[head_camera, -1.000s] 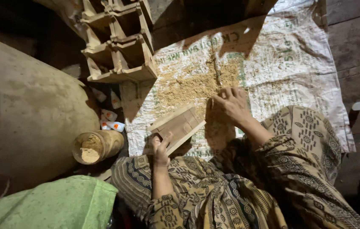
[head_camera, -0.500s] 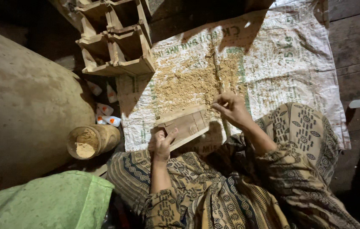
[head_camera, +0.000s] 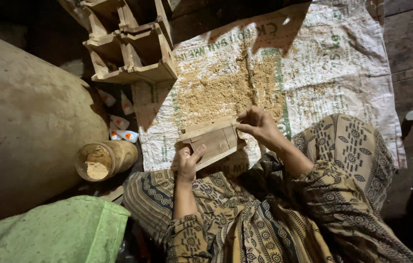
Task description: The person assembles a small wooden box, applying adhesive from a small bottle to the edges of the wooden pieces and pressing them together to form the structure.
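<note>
Large rounded earthen vessel [head_camera: 26,122] filling the left of the view; printed woven sack [head_camera: 323,73] spread flat on a dark plank floor [head_camera: 411,53], strewn at its middle with pale sawdust [head_camera: 221,90]; green cloth [head_camera: 50,234] bunched at lower left; stack of open wooden box frames [head_camera: 128,44] at the sack's upper left corner, overlapping its edge; round jar [head_camera: 104,159] lying on its side between vessel and sack, mouth showing pale powder; several small white sachets [head_camera: 119,124] scattered just above the jar; white object at the far right edge, too small to identify

Small wooden frame piece [head_camera: 213,141] held above the near edge of the sack, over the lap, tilted with its right end higher; left hand [head_camera: 187,163] clasped about the lower left end, thumb laid over the face, fingers wrapped beneath; right hand [head_camera: 257,124] at the upper right end, fingertips pinched together on the corner; whether a small tool or fastener sits in that pinch, cannot tell

Step in hand, judged: fitting or trimming at the piece's upper right corner; next move calls for a firm left-hand brace and fine fingertip control at that corner
</note>
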